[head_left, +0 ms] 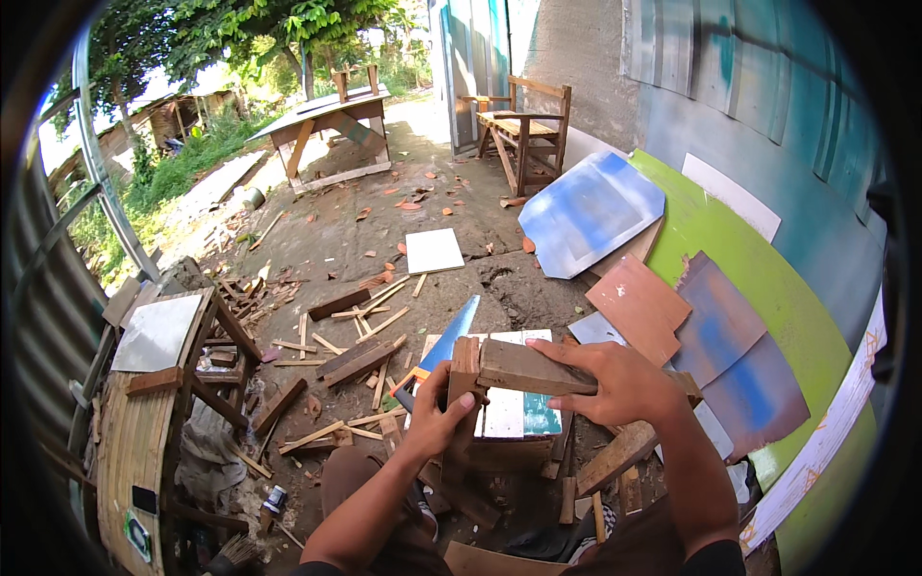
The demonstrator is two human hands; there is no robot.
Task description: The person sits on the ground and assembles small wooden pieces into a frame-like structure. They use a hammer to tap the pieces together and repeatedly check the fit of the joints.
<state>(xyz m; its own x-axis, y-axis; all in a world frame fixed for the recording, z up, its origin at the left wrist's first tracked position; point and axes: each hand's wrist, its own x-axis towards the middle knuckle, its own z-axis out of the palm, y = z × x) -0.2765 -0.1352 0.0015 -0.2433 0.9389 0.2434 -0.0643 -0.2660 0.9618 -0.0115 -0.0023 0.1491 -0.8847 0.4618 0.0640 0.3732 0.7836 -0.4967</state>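
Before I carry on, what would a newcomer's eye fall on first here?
Probably the big lime panel along the right-hand wall, with a bluish sheet at its left. Near the centre, the left hand grips a wooden piece and the right hand a wooden block close beside it. Just beyond the left hand, a blue-bladed saw stands out.

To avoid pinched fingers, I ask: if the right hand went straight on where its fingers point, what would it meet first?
Probably the upright brown wooden piece in the left hand: the right hand points left along the thick brown wooden block it holds. Depth there is unclear.
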